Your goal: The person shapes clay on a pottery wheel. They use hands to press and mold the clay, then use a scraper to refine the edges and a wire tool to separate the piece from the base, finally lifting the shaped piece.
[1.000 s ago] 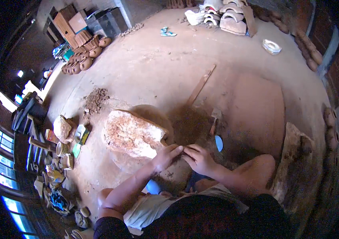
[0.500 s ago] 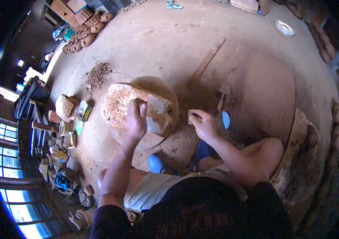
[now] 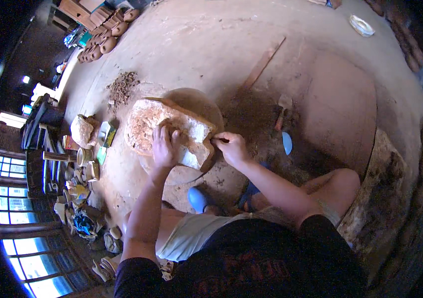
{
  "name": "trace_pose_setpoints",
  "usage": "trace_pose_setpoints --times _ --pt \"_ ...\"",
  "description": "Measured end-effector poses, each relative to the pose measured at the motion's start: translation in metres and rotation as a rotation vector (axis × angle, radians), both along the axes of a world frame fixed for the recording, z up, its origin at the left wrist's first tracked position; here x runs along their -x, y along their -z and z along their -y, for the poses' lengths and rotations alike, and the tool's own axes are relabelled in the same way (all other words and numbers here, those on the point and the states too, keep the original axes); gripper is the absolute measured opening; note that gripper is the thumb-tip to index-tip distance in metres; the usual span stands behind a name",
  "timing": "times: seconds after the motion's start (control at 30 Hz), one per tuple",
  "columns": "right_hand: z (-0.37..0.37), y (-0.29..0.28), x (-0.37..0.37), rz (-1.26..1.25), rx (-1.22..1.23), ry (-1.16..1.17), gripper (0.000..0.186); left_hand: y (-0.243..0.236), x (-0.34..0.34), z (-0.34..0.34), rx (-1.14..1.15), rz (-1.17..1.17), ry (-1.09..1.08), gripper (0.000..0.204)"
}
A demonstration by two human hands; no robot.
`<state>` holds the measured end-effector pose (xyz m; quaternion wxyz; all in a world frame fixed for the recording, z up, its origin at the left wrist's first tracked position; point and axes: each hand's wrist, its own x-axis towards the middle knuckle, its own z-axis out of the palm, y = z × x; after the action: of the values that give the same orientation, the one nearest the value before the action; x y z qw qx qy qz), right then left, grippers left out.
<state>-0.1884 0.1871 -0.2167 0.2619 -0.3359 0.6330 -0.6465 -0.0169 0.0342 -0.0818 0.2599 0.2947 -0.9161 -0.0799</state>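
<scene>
A chunky pale block (image 3: 147, 121), stained orange-brown and with a whitish face, lies on a round, low disc (image 3: 199, 102) in front of me. It looks like a plaster mould, though I cannot be sure. On top of the block rests my left hand (image 3: 165, 146), its fingers stretched out and apart. My right hand (image 3: 231, 149) is at the block's right edge, thumb and fingers pinched together at a notch there. Whatever lies between those fingertips is hidden or too small to tell.
Right of the disc lie a trowel (image 3: 281, 111) and a light-blue curved piece (image 3: 287, 143). Beyond is a wooden strip (image 3: 263, 64). Dark crumbs (image 3: 123, 88) are heaped at far left. Clay pots (image 3: 107, 44) stand farther back. A pale lump (image 3: 82, 130) sits left.
My right hand has moved left to the block's edge. My left hand, more curled before, now spreads its fingers on the block. The block's whitish face now shows brighter.
</scene>
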Motion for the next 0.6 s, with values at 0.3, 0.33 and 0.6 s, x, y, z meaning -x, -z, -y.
trace_pose_setpoints --times 0.3,0.33,0.6 --pt "-0.025 -0.071 -0.004 -0.621 -0.453 -0.530 0.039 -0.014 -0.025 0.000 0.047 0.002 0.019 0.031" --pt "-0.025 -0.068 -0.002 -0.632 -0.445 -0.529 0.039 -0.019 -0.021 -0.003 0.032 0.017 0.028 0.032" --pt "-0.021 -0.049 -0.005 -0.561 -0.321 -0.578 0.077 -0.016 -0.025 0.005 -0.038 0.074 0.044 0.035"
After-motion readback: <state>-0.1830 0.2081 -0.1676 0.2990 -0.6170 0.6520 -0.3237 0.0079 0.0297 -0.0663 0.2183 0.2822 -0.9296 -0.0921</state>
